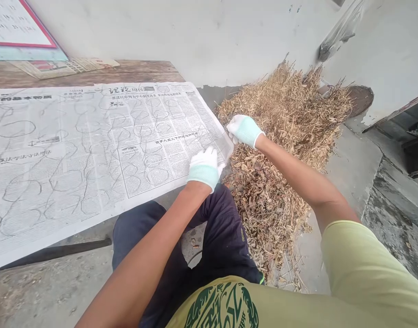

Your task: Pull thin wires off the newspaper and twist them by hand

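Note:
A large newspaper sheet [92, 146] with brush-drawn loops lies spread over a low wooden table [136, 70]. My left hand [204, 166], in a white glove, rests with curled fingers on the sheet's near right corner. My right hand [243, 130], also gloved, is closed at the sheet's right edge, beside the straw. Whether either hand pinches the paper is hard to tell. My dark trousers [222, 228] show below.
A heap of dry straw and pods [284, 150] covers the concrete floor right of the table. A calendar [17, 27] and papers lean against the wall at the back left. A dark stick [58, 250] lies under the table edge. A step [393, 200] runs at right.

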Motion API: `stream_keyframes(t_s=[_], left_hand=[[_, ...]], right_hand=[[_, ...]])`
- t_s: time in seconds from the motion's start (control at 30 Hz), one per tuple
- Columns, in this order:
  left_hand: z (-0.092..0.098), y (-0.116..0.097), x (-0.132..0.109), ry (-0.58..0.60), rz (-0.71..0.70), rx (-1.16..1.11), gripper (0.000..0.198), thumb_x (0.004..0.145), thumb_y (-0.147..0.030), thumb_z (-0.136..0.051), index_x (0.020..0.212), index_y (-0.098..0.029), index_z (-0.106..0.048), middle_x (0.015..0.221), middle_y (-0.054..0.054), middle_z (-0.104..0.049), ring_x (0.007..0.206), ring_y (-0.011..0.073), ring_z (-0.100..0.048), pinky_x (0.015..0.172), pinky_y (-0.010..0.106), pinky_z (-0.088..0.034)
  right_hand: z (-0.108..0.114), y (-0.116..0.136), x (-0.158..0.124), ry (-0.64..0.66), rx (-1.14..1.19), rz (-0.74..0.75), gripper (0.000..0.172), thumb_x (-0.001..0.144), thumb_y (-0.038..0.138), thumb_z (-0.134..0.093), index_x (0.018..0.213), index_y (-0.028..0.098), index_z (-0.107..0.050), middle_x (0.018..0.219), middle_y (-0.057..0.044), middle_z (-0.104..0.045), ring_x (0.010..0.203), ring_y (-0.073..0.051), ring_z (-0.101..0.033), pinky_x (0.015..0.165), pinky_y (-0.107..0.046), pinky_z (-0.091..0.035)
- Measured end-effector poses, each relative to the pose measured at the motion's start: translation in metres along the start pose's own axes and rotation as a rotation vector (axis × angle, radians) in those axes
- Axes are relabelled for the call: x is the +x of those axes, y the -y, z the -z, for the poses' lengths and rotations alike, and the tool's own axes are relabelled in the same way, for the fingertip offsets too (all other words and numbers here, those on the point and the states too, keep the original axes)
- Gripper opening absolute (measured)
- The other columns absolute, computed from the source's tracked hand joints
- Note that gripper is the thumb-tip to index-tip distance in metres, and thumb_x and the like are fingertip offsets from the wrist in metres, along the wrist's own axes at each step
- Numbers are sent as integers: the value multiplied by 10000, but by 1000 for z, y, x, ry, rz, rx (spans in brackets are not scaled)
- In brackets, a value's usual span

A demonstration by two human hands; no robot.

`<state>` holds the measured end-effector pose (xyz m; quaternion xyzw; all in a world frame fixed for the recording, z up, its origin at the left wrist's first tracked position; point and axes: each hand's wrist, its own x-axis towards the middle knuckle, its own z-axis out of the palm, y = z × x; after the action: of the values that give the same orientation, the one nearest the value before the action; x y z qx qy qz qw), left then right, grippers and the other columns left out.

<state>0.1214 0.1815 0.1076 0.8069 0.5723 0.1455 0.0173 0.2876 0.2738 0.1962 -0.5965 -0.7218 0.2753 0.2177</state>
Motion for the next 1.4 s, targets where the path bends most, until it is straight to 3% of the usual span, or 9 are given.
stream_keyframes(t_s=[0.33, 0.5, 0.6, 0.7, 0.83, 1.0, 1.13, 1.27, 1.4], left_hand=[[9, 3, 6, 48, -24, -52, 318, 1002, -307, -509, 1212, -111, -644, 1293, 188, -673, 1141, 353, -635, 976, 451, -447], [28, -1, -15, -67, 52, -156, 325, 1017, -305, -493, 1210, -119, -676, 1374, 199, -664, 1209, 362, -642, 1042, 477, -462], [43, -7, -40, -177, 236, -424, 364, 1025, -327, -481, 1257, -154, -702, 1380, 143, -698, 1298, 326, -626, 1124, 460, -448], [56, -13, -62, -165, 452, -834, 417, 979, -430, -563, 1282, -191, -721, 1272, 102, -766, 1191, 291, -698, 1077, 441, -508], [70, -7, -84, -234, 696, -1203, 353, 926, -436, -618, 1084, -167, -784, 976, 75, -817, 887, 225, -756, 855, 363, -587], [76, 19, -117, -393, 755, -1331, 292, 911, -442, -669, 963, -175, -776, 853, 38, -784, 652, 136, -653, 644, 266, -512], [75, 31, -141, -343, 749, -1364, 291, 940, -443, -657, 853, -179, -741, 558, -24, -603, 518, 110, -481, 534, 254, -383], [75, 34, -155, -336, 744, -1308, 255, 931, -416, -672, 872, -181, -752, 510, -46, -529, 504, 111, -438, 546, 262, -382], [74, 40, -164, -238, 761, -1299, 260, 930, -401, -651, 926, -174, -778, 459, -63, -464, 460, 109, -404, 500, 259, -352]], right_hand=[[20, 18, -46, -283, 147, -47, 244, 973, 142, -519, 738, 204, -532, 555, -7, -598, 494, -120, -539, 588, -251, -480], [4, 17, -61, -286, 355, -12, 229, 1016, 244, -484, 808, 200, -570, 624, -23, -655, 516, -109, -567, 542, -224, -482], [-19, 21, -72, -272, 520, -11, 218, 1028, 315, -497, 862, 203, -582, 706, -39, -699, 566, -118, -626, 585, -243, -530], [-52, 31, -85, -240, 689, -38, 229, 1027, 386, -527, 893, 211, -589, 762, -46, -718, 616, -129, -671, 616, -260, -558], [-97, 43, -108, -149, 881, -24, 220, 975, 372, -583, 827, 213, -623, 679, -22, -697, 560, -132, -636, 581, -270, -539], [-122, 49, -138, 88, 923, -17, 215, 915, 340, -610, 751, 226, -690, 627, -3, -681, 544, -129, -586, 559, -263, -477], [-134, 50, -148, 251, 961, -64, 162, 872, 356, -640, 833, 231, -734, 633, 13, -677, 507, -120, -533, 533, -269, -433], [-147, 54, -147, 315, 1044, -101, 192, 790, 305, -692, 966, 235, -728, 854, 2, -763, 504, -100, -512, 500, -268, -405], [-148, 63, -148, 335, 920, -92, 177, 802, 260, -696, 959, 205, -755, 923, -9, -764, 567, -88, -544, 551, -251, -456]])
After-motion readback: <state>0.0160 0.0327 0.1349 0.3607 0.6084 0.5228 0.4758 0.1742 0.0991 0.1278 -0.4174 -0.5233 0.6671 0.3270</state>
